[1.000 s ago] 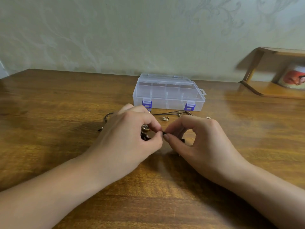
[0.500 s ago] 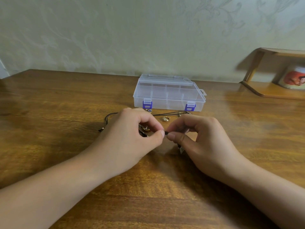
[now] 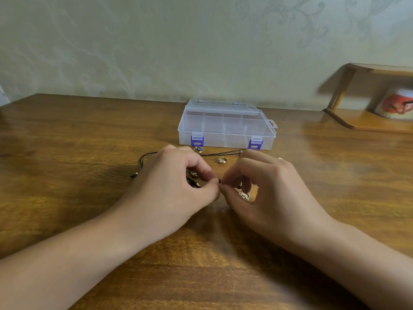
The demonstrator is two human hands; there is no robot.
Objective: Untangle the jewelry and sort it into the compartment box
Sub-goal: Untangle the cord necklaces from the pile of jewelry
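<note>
Writing could not be read anywhere; the only print in view was a blurred orange picture on a white mug [image 3: 397, 104] standing on a wooden shelf [image 3: 366, 121] far to the right of the compartment box [image 3: 226, 126]. That box, clear plastic with two blue latches on its front wall, sat closed on the tabletop [image 3: 67, 175] near the wall. Just in front of it a black cord [image 3: 223, 153] ran sideways, with a small ring [image 3: 198, 149] touching the tabletop below the box's left latch and a second ring [image 3: 222, 160] a little nearer the person. In front of the box, the left hand [image 3: 176, 189] and the right hand [image 3: 266, 189] met fingertip to fingertip, each grip closed in a pinch of thumb and forefinger on a dark piece of the cord between them. More tangled cord and a gold-coloured charm [image 3: 194, 173] lay under the left hand's curled fingers. A silvery pendant [image 3: 244, 195] lay beneath the right hand. One cord end [image 3: 134, 174] trailed out left of the left hand.
</note>
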